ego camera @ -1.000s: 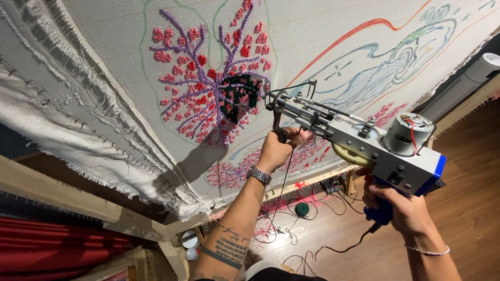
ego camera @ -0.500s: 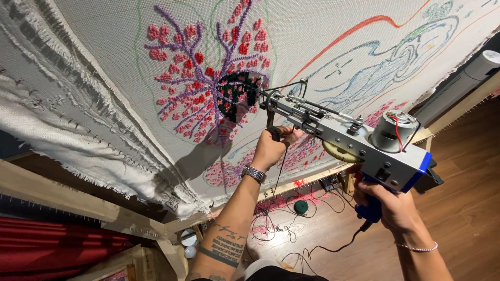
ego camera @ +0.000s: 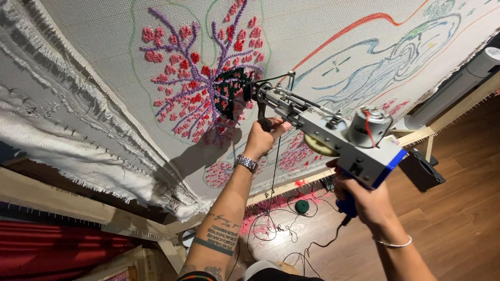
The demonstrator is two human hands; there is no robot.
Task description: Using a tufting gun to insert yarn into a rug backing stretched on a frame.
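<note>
1. the tufting gun (ego camera: 333,132) is the thing in hand: one grey metal body with a blue rear, a round motor on top, its needle end pressed into the cloth (ego camera: 312,47) at the edge of a dark tufted patch (ego camera: 232,93).
2. the left hand (ego camera: 263,138) is closed tight round the gun's front handle, just under the needle end; the right hand (ego camera: 367,200) is wrapped shut round the blue rear grip, low and behind the motor. both hands hold the one gun and nothing else.
3. step in hand, as i judge it: filling the dark patch with yarn, with the needle at its right edge.
4. the next pass would call for firm pressure into the cloth from both hands and a steady line along the patch's unfilled rim, keeping clear of the red and purple branches (ego camera: 192,78) beside it.
5. counts: one gun, two hands, one stretched cloth, one dark patch, one branching red and purple motif, with a second pink tufted area lower down, partly hidden by the forearm.
6. further out from the grip: a wooden frame (ego camera: 67,200) holds the cloth; below the right hand, one power cord (ego camera: 312,244) trails over the wood floor (ego camera: 458,208) among pink yarn scraps (ego camera: 271,213) and one small dark green ball (ego camera: 302,206).
7. a watch (ego camera: 245,163) sits on the left wrist, a thin bracelet (ego camera: 393,243) on the right.
</note>
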